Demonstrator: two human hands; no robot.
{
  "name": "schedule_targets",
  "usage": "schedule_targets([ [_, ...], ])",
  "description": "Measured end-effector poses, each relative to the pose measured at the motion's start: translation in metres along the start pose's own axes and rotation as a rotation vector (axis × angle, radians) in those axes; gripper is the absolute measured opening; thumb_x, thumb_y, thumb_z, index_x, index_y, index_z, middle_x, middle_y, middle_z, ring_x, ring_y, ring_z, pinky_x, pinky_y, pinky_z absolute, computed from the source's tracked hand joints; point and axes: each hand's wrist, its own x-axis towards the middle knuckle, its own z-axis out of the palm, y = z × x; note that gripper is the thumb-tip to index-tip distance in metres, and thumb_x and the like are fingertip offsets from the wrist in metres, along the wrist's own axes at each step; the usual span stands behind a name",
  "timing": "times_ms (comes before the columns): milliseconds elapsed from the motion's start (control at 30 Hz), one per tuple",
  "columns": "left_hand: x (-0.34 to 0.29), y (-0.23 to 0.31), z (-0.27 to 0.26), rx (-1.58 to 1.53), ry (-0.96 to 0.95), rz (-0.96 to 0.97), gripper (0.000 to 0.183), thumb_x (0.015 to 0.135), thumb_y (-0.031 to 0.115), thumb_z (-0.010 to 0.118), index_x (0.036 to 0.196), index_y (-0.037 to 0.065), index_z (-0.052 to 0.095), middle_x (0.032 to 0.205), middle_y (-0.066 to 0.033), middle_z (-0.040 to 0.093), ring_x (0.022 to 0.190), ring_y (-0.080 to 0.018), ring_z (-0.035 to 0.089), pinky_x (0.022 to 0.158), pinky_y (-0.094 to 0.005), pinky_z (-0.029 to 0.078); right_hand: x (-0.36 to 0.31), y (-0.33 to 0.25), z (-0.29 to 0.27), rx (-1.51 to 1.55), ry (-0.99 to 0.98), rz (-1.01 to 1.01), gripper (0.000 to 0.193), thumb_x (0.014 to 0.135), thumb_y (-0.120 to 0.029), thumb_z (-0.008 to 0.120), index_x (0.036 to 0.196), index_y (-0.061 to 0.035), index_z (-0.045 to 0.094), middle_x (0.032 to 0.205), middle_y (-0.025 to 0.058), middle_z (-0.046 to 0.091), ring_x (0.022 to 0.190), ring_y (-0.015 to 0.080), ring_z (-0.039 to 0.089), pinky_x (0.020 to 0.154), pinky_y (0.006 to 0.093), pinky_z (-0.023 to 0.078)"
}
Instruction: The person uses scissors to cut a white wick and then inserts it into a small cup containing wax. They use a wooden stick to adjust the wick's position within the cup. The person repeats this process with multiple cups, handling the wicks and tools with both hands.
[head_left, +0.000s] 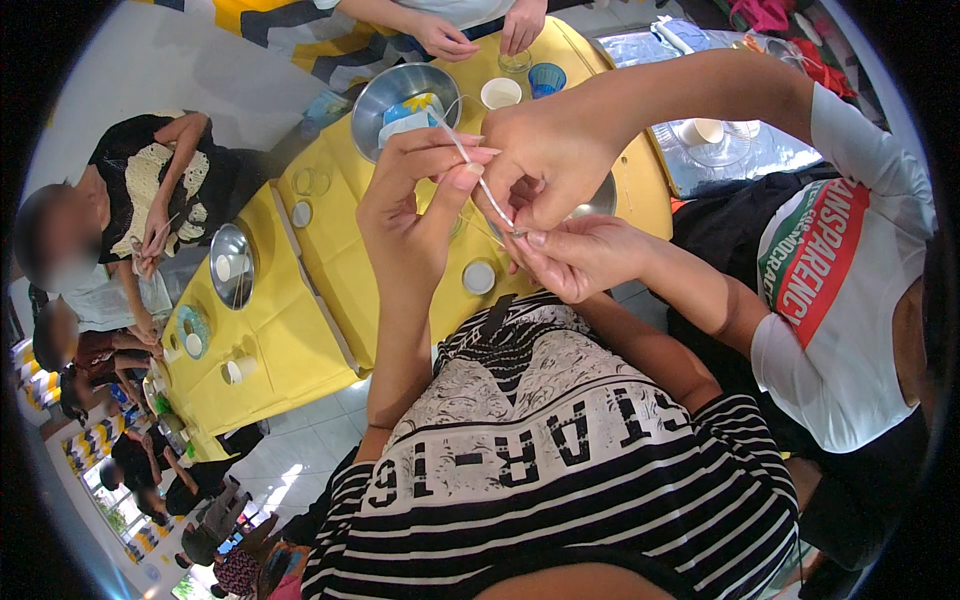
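Observation:
My left hand (415, 195) is raised over the table, its thumb and fingers pinching a thin white strip, perhaps a wick or cord (450, 132). The strip slants down to the right. At its lower end, a co-worker's two hands (555, 170) close around it, one above the other. My right forearm (640, 345) reaches up behind the co-worker's lower arm, which hides most of my right hand. Below these hands, a round white lid (479, 277) lies on the yellow tablecloth (420, 310).
Beyond my left hand stands a metal bowl (365, 105) with a blue-and-white packet. Near it are a paper cup (500, 94), a blue glass (547, 80) and another person's hands (445, 38). The co-worker in white (850, 260) sits close on my right. Another metal bowl (232, 265) stands left.

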Motion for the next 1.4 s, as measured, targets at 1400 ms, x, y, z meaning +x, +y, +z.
schedule_targets([
  [1400,-0.001,0.021,-0.006,0.058,0.12,-0.008,0.007,0.078,0.001,0.065,0.085,-0.001,0.067,0.096,-0.0106,0.058,0.094,-0.0197,0.054,0.084,-0.0301,0.042,0.018,0.005,-0.003,-0.699,-0.186,-0.129,0.02,0.091,-0.002,0.045,0.087,0.0073,0.063,0.087,0.0119,0.063,0.081,0.0171,0.063,0.074,0.0268,0.056],
])
